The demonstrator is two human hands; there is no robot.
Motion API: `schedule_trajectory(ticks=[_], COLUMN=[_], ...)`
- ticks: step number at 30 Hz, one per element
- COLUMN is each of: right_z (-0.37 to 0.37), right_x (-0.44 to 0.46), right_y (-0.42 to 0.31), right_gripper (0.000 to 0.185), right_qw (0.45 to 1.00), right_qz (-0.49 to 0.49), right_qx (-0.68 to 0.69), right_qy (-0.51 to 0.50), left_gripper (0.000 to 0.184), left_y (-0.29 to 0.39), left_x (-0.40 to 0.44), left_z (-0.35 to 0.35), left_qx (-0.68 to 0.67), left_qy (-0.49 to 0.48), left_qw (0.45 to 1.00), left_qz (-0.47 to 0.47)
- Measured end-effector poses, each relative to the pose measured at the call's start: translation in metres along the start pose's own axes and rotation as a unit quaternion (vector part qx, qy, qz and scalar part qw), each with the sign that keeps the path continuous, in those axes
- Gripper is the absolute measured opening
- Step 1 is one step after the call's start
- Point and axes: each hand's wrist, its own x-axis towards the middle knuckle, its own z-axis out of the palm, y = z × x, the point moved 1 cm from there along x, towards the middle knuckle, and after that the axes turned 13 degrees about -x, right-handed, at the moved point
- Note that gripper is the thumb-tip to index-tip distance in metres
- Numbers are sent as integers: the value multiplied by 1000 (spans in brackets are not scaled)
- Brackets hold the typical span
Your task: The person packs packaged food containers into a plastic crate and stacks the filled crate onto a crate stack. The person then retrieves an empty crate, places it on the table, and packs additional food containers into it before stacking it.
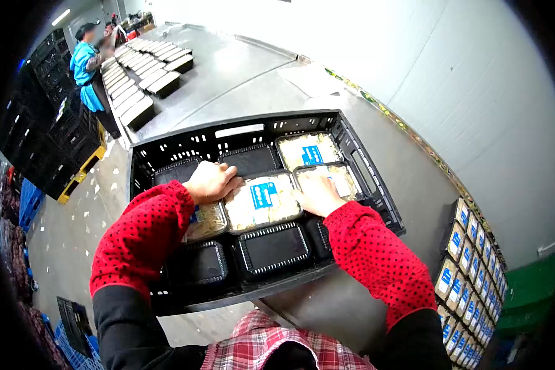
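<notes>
A black plastic crate (233, 130) stands on the metal table, holding several trays. Near its middle lies a clear-topped tray with a blue label (253, 213). My left hand (213, 182) is at this tray's upper left corner, fingers curled over the edge. On its right edge is my right hand (317, 192), its fingertips partly hidden, also over the tray with a blue and white label (345, 185). Another labelled tray (299, 150) sits at the crate's back right. Black trays, bottoms up, fill the front row (274, 250) and the back left (250, 161).
Rows of pale-topped trays (135, 108) cover the far left of the metal table (228, 68). A person in blue (83, 61) stands beside them. Stacked labelled trays (468, 277) are at right. Black crates (65, 132) stand on a yellow pallet (74, 185) at left.
</notes>
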Motion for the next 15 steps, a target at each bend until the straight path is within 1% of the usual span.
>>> schedule_trajectory(ticks=[1, 3, 4, 5, 7, 8, 9, 10, 11, 12, 13, 14, 15], right_z=[13, 14, 18, 10, -4, -35, -65, -72, -65, -58, -47, -40, -30], right_x=[-3, 6, 5, 5, -10, -31, -56, -82, -113, -142, -160, -160, -157], right_y=[6, 9, 7, 4, -4, -21, -40, -57, -76, -94, -109, -109, -110], right_gripper=[39, 39, 39, 38, 38, 38, 39, 39, 39, 39, 40, 41, 43], right_qw=[999, 999, 999, 999, 999, 999, 995, 984, 973, 960, 952, 952, 952], right_qz=[-40, -31, -17, -5, -6, -47, -92, -171, -205, -240, -225, -217, -211], right_qx=[-1, 18, 44, 19, 25, 23, 16, 34, 57, 76, 95, 90, 87], right_qy=[6, 0, -3, -43, -25, -1, 25, 46, 86, 126, 187, 198, 205], left_gripper=[27, 24, 22, 22, 22, 22, 23, 24, 26, 28, 27, 29, 34], left_y=[6, 17, 16, 14, 17, 21, 24, 27, 38, 65, 87, 118, 160], left_x=[-1, -5, -8, -8, -4, -8, -12, -6, -10, -17, -27, -36, -48], left_z=[8, 15, 13, 13, 11, 10, 7, 5, 1, -19, -35, -55, -77], left_qx=[6, -21, -48, -49, -5, 1, 42, 82, 92, 19, -77, -172, -262], left_qy=[52, 110, 122, 121, 97, 86, 101, 125, 138, 100, 22, -46, -75], left_qw=[998, 993, 991, 991, 995, 996, 994, 988, 986, 995, 995, 980, 949], left_qz=[26, 28, 35, 13, 11, 16, 21, 33, 24, -5, -52, -94, -159])
